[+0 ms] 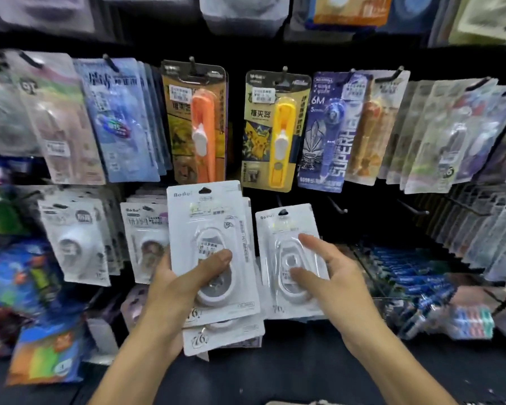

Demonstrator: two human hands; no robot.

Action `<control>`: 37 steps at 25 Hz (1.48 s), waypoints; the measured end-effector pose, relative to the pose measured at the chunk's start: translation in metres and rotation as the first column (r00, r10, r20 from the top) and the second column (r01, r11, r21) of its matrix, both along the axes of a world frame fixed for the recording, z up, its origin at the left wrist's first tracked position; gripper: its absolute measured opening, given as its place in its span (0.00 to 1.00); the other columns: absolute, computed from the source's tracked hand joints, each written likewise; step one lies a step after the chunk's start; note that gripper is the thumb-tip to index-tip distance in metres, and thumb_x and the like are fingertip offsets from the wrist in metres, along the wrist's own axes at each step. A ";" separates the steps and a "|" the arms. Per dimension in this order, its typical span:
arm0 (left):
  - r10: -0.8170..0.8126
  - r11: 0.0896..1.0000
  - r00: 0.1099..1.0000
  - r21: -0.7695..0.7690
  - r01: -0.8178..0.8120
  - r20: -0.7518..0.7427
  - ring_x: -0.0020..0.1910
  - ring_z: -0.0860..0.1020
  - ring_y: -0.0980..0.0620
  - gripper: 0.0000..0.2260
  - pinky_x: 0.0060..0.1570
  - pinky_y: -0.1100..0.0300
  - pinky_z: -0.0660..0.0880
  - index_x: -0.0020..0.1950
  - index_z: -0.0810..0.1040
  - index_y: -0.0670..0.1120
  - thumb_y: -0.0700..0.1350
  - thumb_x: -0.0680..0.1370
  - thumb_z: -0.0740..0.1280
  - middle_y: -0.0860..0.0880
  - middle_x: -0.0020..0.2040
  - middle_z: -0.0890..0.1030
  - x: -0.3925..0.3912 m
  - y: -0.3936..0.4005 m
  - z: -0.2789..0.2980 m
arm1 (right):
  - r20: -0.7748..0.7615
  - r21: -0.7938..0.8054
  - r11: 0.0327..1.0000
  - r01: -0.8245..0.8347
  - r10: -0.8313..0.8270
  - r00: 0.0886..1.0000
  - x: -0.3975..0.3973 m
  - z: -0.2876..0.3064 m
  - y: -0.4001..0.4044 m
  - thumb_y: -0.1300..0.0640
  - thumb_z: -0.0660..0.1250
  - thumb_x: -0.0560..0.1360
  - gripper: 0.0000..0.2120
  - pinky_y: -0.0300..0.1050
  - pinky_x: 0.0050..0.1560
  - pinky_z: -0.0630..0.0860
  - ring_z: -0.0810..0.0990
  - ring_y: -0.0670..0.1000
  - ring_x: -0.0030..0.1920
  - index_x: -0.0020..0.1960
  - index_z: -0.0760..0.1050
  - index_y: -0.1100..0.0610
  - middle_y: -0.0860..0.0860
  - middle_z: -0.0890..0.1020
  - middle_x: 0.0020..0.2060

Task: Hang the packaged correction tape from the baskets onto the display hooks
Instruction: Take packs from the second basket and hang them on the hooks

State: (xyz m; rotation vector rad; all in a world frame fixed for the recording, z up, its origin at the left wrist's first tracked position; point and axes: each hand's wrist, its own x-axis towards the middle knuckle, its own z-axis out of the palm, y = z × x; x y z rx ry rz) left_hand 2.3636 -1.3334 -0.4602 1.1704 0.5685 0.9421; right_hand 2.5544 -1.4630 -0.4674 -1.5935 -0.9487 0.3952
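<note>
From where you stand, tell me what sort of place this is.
Probably a stationery shop aisle: carded blister packs like the orange clip pusher hang on black display hooks, with price stickers, and the left hand holds white correction-tape packs.

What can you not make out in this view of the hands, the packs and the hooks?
- Left hand: its fingers, hidden behind its stack of packs.
- Stack: how many packs, since they overlap.
- Right hand: whether its pack is on a hook, hidden behind it.
- Side packs: print blurred.
- Baskets: outside the frame.
</note>
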 end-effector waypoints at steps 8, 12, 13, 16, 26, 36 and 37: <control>-0.061 0.994 0.998 -0.089 0.058 -0.032 0.48 0.88 0.45 0.32 0.43 0.49 0.85 0.62 0.82 0.53 0.52 0.59 0.86 0.47 0.50 0.89 0.024 -0.024 -0.009 | 0.086 0.027 0.980 -0.196 0.193 0.977 -0.046 0.011 0.000 0.33 0.74 0.65 0.29 0.37 0.48 0.79 0.81 0.40 0.51 0.63 0.70 0.31 0.37 0.81 0.52; -0.309 0.931 0.951 -0.198 0.307 0.020 0.54 0.86 0.41 0.34 0.44 0.51 0.85 0.65 0.81 0.54 0.59 0.61 0.83 0.44 0.57 0.87 0.017 -0.027 -0.001 | -0.215 0.189 0.957 -0.221 0.260 0.941 -0.042 0.014 0.002 0.52 0.80 0.69 0.26 0.44 0.46 0.83 0.86 0.51 0.52 0.64 0.77 0.41 0.47 0.86 0.54; -0.322 0.930 0.947 -0.184 0.319 0.017 0.54 0.86 0.41 0.35 0.44 0.51 0.84 0.66 0.80 0.54 0.56 0.60 0.84 0.44 0.58 0.87 0.014 -0.025 -0.001 | -0.327 0.256 0.941 -0.222 0.301 0.896 -0.039 0.016 0.001 0.55 0.79 0.70 0.24 0.48 0.49 0.83 0.86 0.54 0.54 0.64 0.78 0.46 0.50 0.86 0.55; -0.304 0.949 0.950 -0.110 0.295 -0.068 0.51 0.87 0.40 0.39 0.43 0.49 0.84 0.66 0.78 0.53 0.46 0.57 0.87 0.44 0.55 0.88 0.005 -0.020 0.000 | -0.466 0.286 0.953 -0.102 0.231 0.854 -0.032 0.009 -0.006 0.53 0.73 0.72 0.20 0.57 0.52 0.82 0.86 0.56 0.52 0.64 0.78 0.49 0.52 0.86 0.56; -0.071 0.997 0.996 -0.035 0.073 0.055 0.46 0.87 0.39 0.26 0.37 0.50 0.84 0.60 0.82 0.50 0.40 0.62 0.79 0.42 0.53 0.88 -0.019 -0.002 0.001 | -0.201 0.136 0.981 0.139 -0.110 0.973 -0.030 -0.002 -0.005 0.55 0.74 0.75 0.18 0.62 0.65 0.75 0.78 0.53 0.65 0.58 0.77 0.35 0.45 0.81 0.63; -0.041 0.998 0.997 -0.035 0.044 0.072 0.48 0.88 0.42 0.28 0.38 0.53 0.84 0.59 0.82 0.52 0.45 0.59 0.81 0.45 0.53 0.88 -0.014 -0.005 0.001 | -0.330 0.173 0.951 0.256 -0.189 0.925 -0.036 -0.006 -0.014 0.56 0.75 0.73 0.17 0.39 0.57 0.67 0.73 0.36 0.64 0.55 0.82 0.36 0.35 0.80 0.61; -0.034 0.999 0.997 -0.038 0.037 0.073 0.48 0.88 0.42 0.26 0.38 0.54 0.84 0.58 0.82 0.53 0.43 0.61 0.80 0.46 0.53 0.88 -0.014 -0.005 0.001 | -0.340 0.172 0.946 0.275 -0.205 0.918 -0.035 -0.005 -0.014 0.56 0.75 0.73 0.17 0.38 0.57 0.68 0.73 0.35 0.64 0.55 0.82 0.36 0.35 0.80 0.60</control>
